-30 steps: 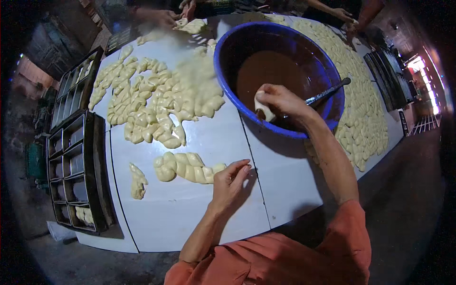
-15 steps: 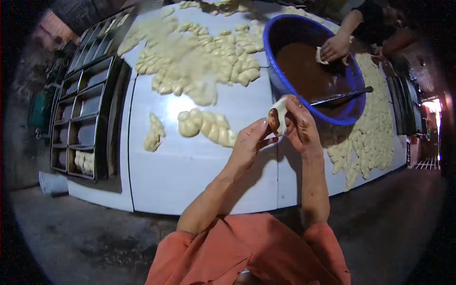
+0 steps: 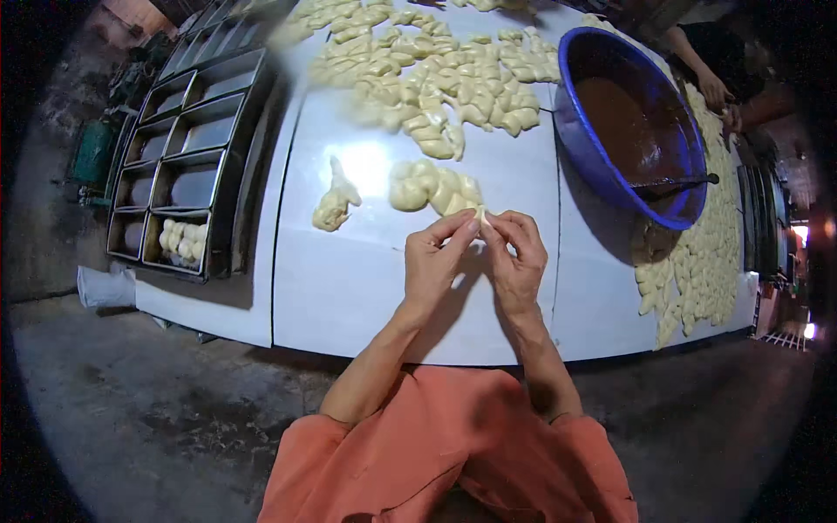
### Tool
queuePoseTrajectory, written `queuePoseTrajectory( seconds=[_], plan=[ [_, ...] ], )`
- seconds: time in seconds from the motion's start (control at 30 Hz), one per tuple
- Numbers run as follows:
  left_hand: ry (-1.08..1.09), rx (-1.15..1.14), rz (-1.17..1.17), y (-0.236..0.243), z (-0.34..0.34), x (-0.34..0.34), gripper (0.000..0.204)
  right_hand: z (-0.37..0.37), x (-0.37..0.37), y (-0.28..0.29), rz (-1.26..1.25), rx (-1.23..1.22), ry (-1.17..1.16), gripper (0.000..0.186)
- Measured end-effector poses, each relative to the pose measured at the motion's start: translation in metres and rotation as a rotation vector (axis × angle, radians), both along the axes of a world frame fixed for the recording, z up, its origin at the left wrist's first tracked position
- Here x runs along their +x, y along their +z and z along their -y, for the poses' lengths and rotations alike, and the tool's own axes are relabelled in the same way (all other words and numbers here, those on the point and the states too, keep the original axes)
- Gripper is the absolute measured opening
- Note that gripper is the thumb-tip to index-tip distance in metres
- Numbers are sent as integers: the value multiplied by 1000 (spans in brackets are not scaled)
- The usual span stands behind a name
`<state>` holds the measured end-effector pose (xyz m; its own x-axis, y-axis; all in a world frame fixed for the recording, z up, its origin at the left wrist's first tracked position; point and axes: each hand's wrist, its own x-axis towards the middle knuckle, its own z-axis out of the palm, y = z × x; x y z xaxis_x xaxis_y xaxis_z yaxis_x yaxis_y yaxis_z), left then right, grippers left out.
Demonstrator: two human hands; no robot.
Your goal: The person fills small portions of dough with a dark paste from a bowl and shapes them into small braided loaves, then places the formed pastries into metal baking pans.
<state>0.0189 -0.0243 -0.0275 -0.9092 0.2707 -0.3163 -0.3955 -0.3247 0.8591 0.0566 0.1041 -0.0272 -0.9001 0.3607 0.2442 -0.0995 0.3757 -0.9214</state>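
Observation:
My left hand (image 3: 432, 261) and my right hand (image 3: 516, 266) meet at the fingertips, pinched on a small piece of pale dough (image 3: 479, 217); any brown filling inside is hidden. Just beyond my fingers lies a row of smooth pale dough pieces (image 3: 417, 186) on the white table (image 3: 318, 283). Left of it is a loose, elongated scrap of dough (image 3: 333, 209). A broad cluster of dough pieces (image 3: 436, 83) covers the far part of the table. To the right stands a blue tub (image 3: 586, 148) of brown paste (image 3: 615, 118) with a long dark utensil (image 3: 689, 180) in it.
Metal moulds (image 3: 187, 185) line the left, one holding shaped dough (image 3: 181, 240). More dough (image 3: 689, 279) covers the table's right. A person's arm and hands (image 3: 717, 94) are at the far right. A green machine (image 3: 91, 155) stands beyond the moulds; a white sack (image 3: 105, 288) is at lower left.
My right hand left the tub with filled dough; both hands now pinch it closed-fingered above the table. The other person's hand has withdrawn from the tub. The view has shifted.

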Motion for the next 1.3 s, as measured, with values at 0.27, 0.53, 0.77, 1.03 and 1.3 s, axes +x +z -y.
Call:
queuePoseTrajectory(
  seconds=[0.27, 0.53, 0.77, 1.03, 1.3],
  plan=[
    [-142, -4, 116, 14, 30, -22, 38, 20, -2, 15, 228, -548, 128, 23],
    [-190, -13, 77, 29, 42, -17, 34, 8, 8, 9, -25, -49, 350, 28],
    [-218, -17, -115, 13, 44, -2, 22, 44, 1, 4, -324, -352, -23, 12],
    [-199, -172, -145, 12, 46, 13, 27, 29, -6, -24, -320, 105, 11, 19],
    [-77, 45, 120, -19, 62, 15, 30, 30, 21, 7, 228, -333, 295, 20]
  ],
)
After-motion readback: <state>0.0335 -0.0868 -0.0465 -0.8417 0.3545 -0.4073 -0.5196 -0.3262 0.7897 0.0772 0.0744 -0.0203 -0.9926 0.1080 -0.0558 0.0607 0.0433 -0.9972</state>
